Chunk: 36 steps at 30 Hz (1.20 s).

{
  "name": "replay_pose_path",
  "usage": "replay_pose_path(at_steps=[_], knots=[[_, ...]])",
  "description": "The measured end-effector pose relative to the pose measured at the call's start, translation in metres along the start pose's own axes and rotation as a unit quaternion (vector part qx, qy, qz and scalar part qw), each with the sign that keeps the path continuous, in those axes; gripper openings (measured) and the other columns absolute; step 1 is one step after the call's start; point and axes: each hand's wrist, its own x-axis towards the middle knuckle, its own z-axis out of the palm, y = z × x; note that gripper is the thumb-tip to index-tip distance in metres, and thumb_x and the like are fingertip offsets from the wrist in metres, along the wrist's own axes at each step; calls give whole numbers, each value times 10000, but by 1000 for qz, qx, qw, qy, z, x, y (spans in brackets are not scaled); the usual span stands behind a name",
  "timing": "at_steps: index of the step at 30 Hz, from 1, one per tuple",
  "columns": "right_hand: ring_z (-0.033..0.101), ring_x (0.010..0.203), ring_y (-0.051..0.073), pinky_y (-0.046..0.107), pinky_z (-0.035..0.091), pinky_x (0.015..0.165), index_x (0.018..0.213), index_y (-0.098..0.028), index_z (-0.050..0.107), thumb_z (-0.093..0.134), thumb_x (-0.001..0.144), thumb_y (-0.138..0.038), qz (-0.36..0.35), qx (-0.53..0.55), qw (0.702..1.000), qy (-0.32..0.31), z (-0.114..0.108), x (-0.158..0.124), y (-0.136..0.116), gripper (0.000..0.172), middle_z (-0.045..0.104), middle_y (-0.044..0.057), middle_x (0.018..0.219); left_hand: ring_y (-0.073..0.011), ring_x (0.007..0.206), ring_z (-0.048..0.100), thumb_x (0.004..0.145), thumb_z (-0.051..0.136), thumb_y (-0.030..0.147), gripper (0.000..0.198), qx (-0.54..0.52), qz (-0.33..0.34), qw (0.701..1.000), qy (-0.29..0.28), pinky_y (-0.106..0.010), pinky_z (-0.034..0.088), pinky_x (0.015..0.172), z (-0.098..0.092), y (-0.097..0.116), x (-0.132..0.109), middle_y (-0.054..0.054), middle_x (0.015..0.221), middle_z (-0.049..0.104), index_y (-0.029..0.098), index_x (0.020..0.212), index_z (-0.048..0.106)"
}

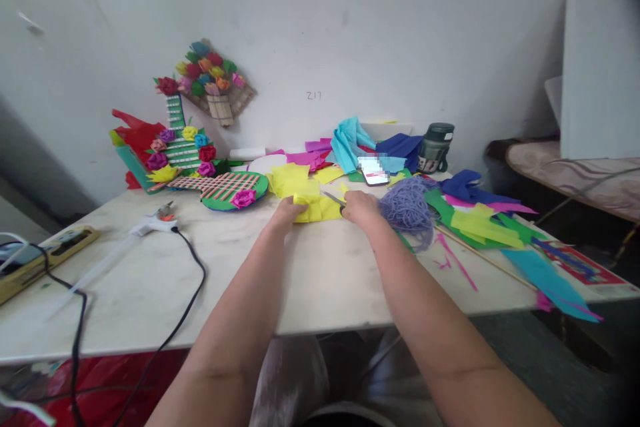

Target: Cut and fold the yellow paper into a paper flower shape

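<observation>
Left hand [285,211]: pinching yellow paper [317,209] | right hand [362,208]: gripping scissors [334,199] | paper: on the counter [330,280], between both hands | advice: hold paper taut, left fingers away from scissors; slow, long cuts should probably give cleaner edge

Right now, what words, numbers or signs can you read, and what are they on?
"217", on the wall; the first mark could be a Z.
Phone: the screen is blurred, so I can't read it.
Bottle: marks too small to read.
Red printed sheet: too blurred to read.
</observation>
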Motion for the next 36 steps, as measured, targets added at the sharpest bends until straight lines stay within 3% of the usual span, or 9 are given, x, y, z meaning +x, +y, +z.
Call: replay_pose_path(at_steps=[6, 8, 11, 14, 16, 19, 25, 30, 36], knots=[[570, 941, 244, 332, 439, 755, 1026, -203, 598, 595, 676, -279, 44, 181, 979, 79, 5, 14, 9, 358, 631, 95, 973, -202, 817, 616, 517, 645, 153, 356, -87, 24, 996, 16, -329, 479, 737, -9, 4, 2, -74, 837, 651, 124, 864, 574], [605, 820, 195, 286, 462, 687, 1060, -184, 574, 604, 683, -306, 43, 318, 944, 83, 6, 18, 6, 397, 648, 70, 883, -209, 835, 613, 517, 643, 130, 361, -128, 33, 991, 30, -338, 482, 747, -13, 5, 3, -83, 868, 647, 122, 871, 573], [574, 551, 105, 209, 444, 502, 1066, -137, 546, 617, 689, -319, 35, 513, 857, 46, 5, 19, 1, 425, 633, 35, 720, -214, 858, 607, 518, 641, 108, 363, -176, 59, 981, 53, -337, 485, 759, -19, 7, 4, -80, 894, 646, 127, 874, 571], [506, 424, 62, 162, 308, 331, 898, -139, 583, 620, 683, -365, -3, 582, 813, -20, 3, 13, 1, 314, 582, 1, 621, -219, 895, 596, 532, 638, 114, 354, -200, 91, 973, 64, -330, 483, 776, -24, 7, 5, -77, 919, 644, 131, 878, 564], [517, 415, 65, 159, 255, 297, 770, -142, 571, 609, 688, -384, -49, 584, 807, -78, 2, 9, 6, 258, 561, -8, 581, -223, 915, 590, 546, 632, 123, 342, -205, 101, 971, 76, -334, 480, 789, -27, 7, 5, -79, 940, 638, 131, 880, 556], [522, 408, 70, 160, 273, 308, 683, -142, 527, 600, 692, -410, -115, 560, 808, -140, -1, 3, 16, 278, 551, -15, 537, -223, 936, 583, 576, 615, 126, 331, -213, 107, 966, 103, -337, 476, 803, -29, 9, 6, -83, 979, 627, 133, 900, 546], [499, 390, 66, 170, 288, 327, 701, -123, 526, 569, 707, -456, -184, 485, 814, -261, -6, -2, 28, 336, 569, 2, 537, -216, 982, 559, 624, 578, 105, 332, -218, 116, 961, 127, -305, 478, 801, -30, 13, 6, -84, 1027, 618, 136, 953, 552], [555, 447, 93, 165, 303, 327, 777, -136, 512, 553, 706, -511, -166, 466, 819, -291, 2, 1, 23, 385, 612, 35, 617, -210, 873, 600, 564, 608, 50, 326, -305, 105, 942, 95, -330, 478, 791, -26, 13, 7, -58, 887, 645, 132, 877, 571], [568, 477, 96, 157, 321, 332, 778, -147, 495, 533, 712, -539, -175, 477, 821, -261, 8, 3, 13, 399, 615, 35, 658, -186, 793, 615, 566, 605, 19, 316, -333, 72, 940, 31, -311, 479, 775, -15, 13, 3, -58, 838, 653, 115, 866, 582]])
